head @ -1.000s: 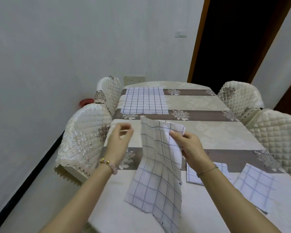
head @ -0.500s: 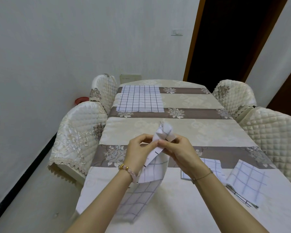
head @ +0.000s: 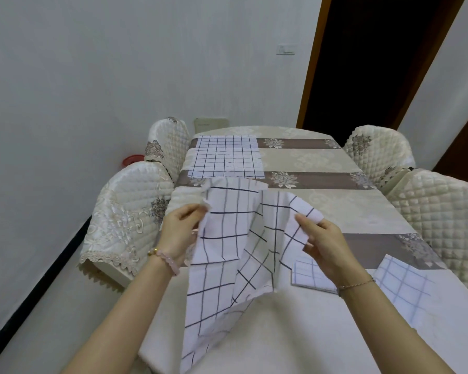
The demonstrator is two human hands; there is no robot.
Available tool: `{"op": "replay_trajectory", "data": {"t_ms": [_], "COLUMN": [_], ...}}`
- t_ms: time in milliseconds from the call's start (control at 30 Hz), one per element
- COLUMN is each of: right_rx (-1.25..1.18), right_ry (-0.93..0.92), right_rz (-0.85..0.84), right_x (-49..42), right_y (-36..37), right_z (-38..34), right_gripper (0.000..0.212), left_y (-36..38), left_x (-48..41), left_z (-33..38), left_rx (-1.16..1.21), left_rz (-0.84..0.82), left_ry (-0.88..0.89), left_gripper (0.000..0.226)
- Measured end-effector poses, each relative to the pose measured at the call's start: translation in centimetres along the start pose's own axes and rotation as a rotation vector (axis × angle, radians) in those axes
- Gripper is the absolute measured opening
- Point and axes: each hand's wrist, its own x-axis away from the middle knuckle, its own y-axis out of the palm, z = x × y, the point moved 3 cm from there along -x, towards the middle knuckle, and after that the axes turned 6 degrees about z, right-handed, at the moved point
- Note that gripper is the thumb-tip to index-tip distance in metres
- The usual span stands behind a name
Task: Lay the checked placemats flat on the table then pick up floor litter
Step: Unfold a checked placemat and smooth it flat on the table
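A white checked placemat (head: 227, 252) hangs in the air above the near half of the table (head: 335, 209), creased down its middle, its lower end draped over the table's near edge. My left hand (head: 180, 232) pinches its upper left corner and my right hand (head: 323, 241) pinches its upper right corner. Another checked placemat (head: 226, 156) lies flat at the table's far left. A folded one (head: 310, 275) lies beside my right wrist, partly hidden by it. A further one (head: 401, 287) lies at the near right.
Quilted cream chairs flank the table: two on the left (head: 127, 214), two on the right (head: 443, 211). A red item (head: 132, 159) sits on the floor by the left wall. A dark doorway (head: 370, 60) opens behind the table.
My hands were together on one bunched corner of the placemat; they have moved apart, spreading the top edge wide. The cloth has risen and opened out.
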Motion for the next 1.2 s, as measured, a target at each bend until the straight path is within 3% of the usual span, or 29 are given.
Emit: {"op": "replay_trajectory", "data": {"t_ms": [133,200,400,500,533,600,633,767,867,1067,1200], "right_rx": [-0.006,0.002,0.042,0.059,0.056,0.087,0.125,0.170,0.156,0.132,0.146], "right_ry": [0.030,0.055,0.051,0.016,0.000,-0.001,-0.011,-0.065,-0.061,-0.045,-0.062], "right_rz": [0.132,0.169,0.144,0.096,0.081,0.047,0.041,-0.026,-0.107,-0.206,-0.229], "right_x": [-0.9,-1.6,-2.7,-3.4,-3.3,-3.3,-3.5,-3.7,-3.0,-1.3,0.4], "right_y": [-3.0,-3.9,-2.6,-1.7,-1.3,-0.2,0.3,3.5,7.1,15.1,21.5], "right_z": [0.0,-0.1,-1.7,-2.0,-2.2,-2.7,-2.8,-3.5,-3.7,-2.2,-0.5], "right_gripper": [0.027,0.025,0.027,0.084,0.079,0.038,0.029,0.026,0.022,0.021,0.024], "left_y": [-3.2,-4.9,-7.8,-9.1,-9.7,-11.1,-11.8,-14.9,-17.9,-25.3,-31.2], "left_x": [-0.8,-1.3,-2.5,-2.5,-2.3,-1.8,-1.5,-0.5,0.4,1.5,0.9], "left_z": [1.4,2.0,2.8,2.3,2.3,2.7,3.0,4.6,5.3,5.3,5.2], "left_rx": [0.051,0.017,0.039,0.059,0.070,0.063,0.029,-0.051,0.013,0.123,0.206], "left_rz": [0.080,0.101,0.145,0.121,0.140,0.219,0.280,0.465,0.505,0.465,0.402], "left_ry": [0.015,0.042,-0.015,-0.092,-0.104,-0.059,-0.011,0.166,0.166,0.148,0.151], "left_gripper": [0.015,0.016,0.012,0.017,0.016,0.011,0.012,0.006,0.013,0.019,0.009]}}
